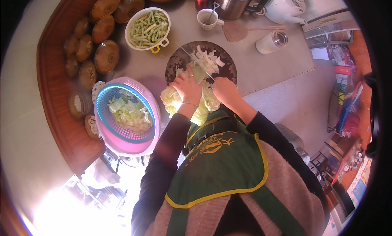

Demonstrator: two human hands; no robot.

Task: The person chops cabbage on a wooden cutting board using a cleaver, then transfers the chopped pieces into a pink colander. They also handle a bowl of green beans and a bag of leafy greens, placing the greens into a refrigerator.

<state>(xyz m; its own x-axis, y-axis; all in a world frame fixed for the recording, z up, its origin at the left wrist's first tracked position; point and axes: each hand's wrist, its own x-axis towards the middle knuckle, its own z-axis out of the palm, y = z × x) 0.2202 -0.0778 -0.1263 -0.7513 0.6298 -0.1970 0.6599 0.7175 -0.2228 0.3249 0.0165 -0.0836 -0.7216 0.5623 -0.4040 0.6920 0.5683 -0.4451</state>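
My right hand (227,90) grips a kitchen knife (197,60), its handle hidden in my fist. The thin blade reaches up and left across a round, dark, worn cutting board (230,71). On the board's far side, beyond the blade, lie cut pale cabbage strips (209,59). My left hand (187,88) rests with spread fingers on pale green cabbage leaves (198,74), pressing them near the blade. A bracelet and a ring are on it. Larger cabbage pieces (171,98) sit at the near edge, beside and below my left hand.
Left of the board, a blue colander (102,113) with chopped cabbage sits in a pink basin (128,148). A white colander (127,33) holds cut green beans. Brown bowls (106,56) line the wooden rim. Behind stand a mug (204,23), a jug (232,4), a flat paddle (234,31) and a white flask (268,44).
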